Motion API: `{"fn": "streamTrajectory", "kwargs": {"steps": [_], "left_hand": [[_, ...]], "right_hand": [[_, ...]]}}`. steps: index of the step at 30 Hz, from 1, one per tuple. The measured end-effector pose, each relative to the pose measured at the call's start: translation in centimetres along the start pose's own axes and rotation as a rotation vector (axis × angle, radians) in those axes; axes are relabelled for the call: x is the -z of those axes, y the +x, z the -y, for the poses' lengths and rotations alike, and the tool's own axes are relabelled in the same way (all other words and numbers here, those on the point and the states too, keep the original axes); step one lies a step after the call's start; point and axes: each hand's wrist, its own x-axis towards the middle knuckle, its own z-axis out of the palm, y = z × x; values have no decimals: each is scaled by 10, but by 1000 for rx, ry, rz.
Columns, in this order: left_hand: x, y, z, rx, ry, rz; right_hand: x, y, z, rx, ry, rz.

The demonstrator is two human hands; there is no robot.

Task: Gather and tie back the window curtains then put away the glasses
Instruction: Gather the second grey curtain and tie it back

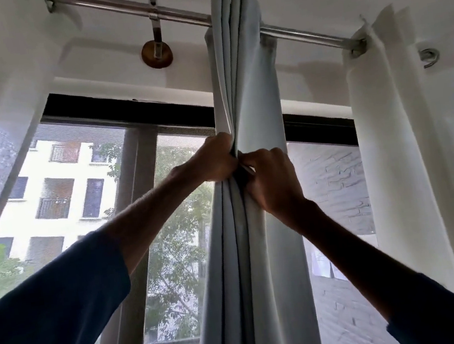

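- Below the middle of the rod [176, 14], just right of its bracket [157, 51], the grey curtain [250, 96] hangs bunched in tight folds; your left hand [215, 159] grips the bunch from the left, fingers curled round it
- Your right hand [272, 183] pinches the folds and a dark strip [242, 175] between both hands; whether it is the tie is unclear
- Loosen either grip too soon and the folds will likely fan out; a hard downward pull may strain the rod
- A white curtain [390, 150] hangs at the rod's right end; the window [78, 191] shows buildings and trees; no glasses in view
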Motion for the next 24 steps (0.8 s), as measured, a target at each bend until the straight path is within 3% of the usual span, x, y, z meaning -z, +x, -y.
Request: {"fn": "streamTrajectory", "kwargs": {"steps": [6, 10, 13, 16, 18, 20, 22, 24], "left_hand": [[4, -5, -2, 109, -325, 141], [3, -6, -7, 141, -304, 113], [-5, -7, -6, 150, -78, -90], [-11, -6, 0, 141, -57, -120], [-11, -7, 2, 142, -83, -130], [-11, -9, 4, 143, -97, -126], [-15, -12, 6, 145, -111, -130], [-17, -16, 8, 142, -116, -140]], "right_hand": [[5, -22, 3, 81, -39, 112], [15, -28, 8, 104, 211, 248], [25, -26, -13, -114, 499, 199], [17, -24, -51, -314, 356, -53], [6, -28, -78, -478, 246, -112], [-2, -36, -92, -709, 343, 90], [-7, -45, -93, -855, 589, 288], [-14, -55, -84, -813, 622, 259]]}}
